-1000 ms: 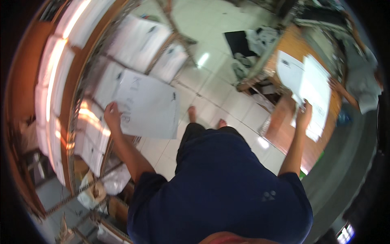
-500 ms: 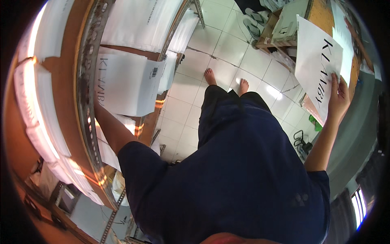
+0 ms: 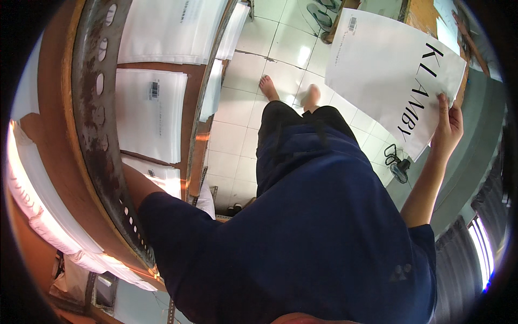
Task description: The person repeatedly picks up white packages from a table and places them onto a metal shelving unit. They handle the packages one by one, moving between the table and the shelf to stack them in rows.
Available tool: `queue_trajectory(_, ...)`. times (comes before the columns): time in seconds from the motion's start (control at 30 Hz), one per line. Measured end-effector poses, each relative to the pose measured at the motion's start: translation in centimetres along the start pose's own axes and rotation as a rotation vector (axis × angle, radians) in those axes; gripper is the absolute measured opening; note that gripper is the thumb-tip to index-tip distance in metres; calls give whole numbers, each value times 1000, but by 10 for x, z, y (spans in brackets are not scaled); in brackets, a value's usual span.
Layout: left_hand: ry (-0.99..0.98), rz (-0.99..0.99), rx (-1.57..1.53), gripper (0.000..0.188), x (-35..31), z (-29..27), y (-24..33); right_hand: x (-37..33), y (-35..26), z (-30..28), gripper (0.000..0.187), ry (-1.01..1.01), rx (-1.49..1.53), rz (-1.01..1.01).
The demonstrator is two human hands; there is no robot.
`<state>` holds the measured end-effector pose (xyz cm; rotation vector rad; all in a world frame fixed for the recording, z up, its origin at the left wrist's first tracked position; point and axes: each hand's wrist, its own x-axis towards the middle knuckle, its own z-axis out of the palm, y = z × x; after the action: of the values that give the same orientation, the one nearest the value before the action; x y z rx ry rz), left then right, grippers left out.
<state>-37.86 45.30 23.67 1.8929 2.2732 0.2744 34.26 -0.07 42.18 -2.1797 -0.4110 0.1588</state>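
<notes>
Your right hand (image 3: 447, 125) is raised out to the side, fingers closed on the lower edge of a large white flat package (image 3: 391, 73) with black lettering, pinching it so the sheet hangs flat and face-up where you can read it. Your left hand is not visible: the forearm (image 3: 141, 183) runs in under the rusty perforated metal rail (image 3: 100, 135) of the shelf, so you cannot tell whether it is open or closed on anything. That reach suggests it is among the white packages (image 3: 162, 178) lying nearest it on the brown shelf board (image 3: 191, 116). Further along the same shelf, more white packages sit in neat stacks (image 3: 148, 113), labels up, probably so they can be sorted by sight. Beyond, your bare feet (image 3: 268, 86) stand on the pale tiled floor (image 3: 237, 146), a small fan (image 3: 398, 168) sits to the right, and sandals (image 3: 319, 15) lie far ahead.
</notes>
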Motion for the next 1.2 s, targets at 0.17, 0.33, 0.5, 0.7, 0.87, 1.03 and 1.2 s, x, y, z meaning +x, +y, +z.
queue_trajectory(0.17, 253, 325, 2, 42, -2, 14, 36, -10, -4, 8, 29, -2, 137, -10)
queue_trajectory(0.33, 101, 623, -65, 43, -13, 68, 138, -21, -9, 36, 32, -27, 87, 36)
queue_trajectory(0.5, -304, 706, -10, 51, -65, 65, 209, -21, -17, 50, 29, -72, 130, -47)
queue_trajectory(0.7, -111, 767, -188, 43, -94, 49, 234, -32, -6, 49, 20, -150, 132, -134)
queue_trajectory(0.87, -437, 486, -827, 30, -207, 32, 317, -49, -4, 73, 22, -163, 178, -53)
queue_trajectory(1.03, -782, 857, -970, 51, -336, 20, 427, -43, -6, 110, 28, -205, 93, -10)
queue_trajectory(1.2, -432, 1101, -879, 83, -387, -7, 476, -46, -20, 121, 29, -302, 411, 85)
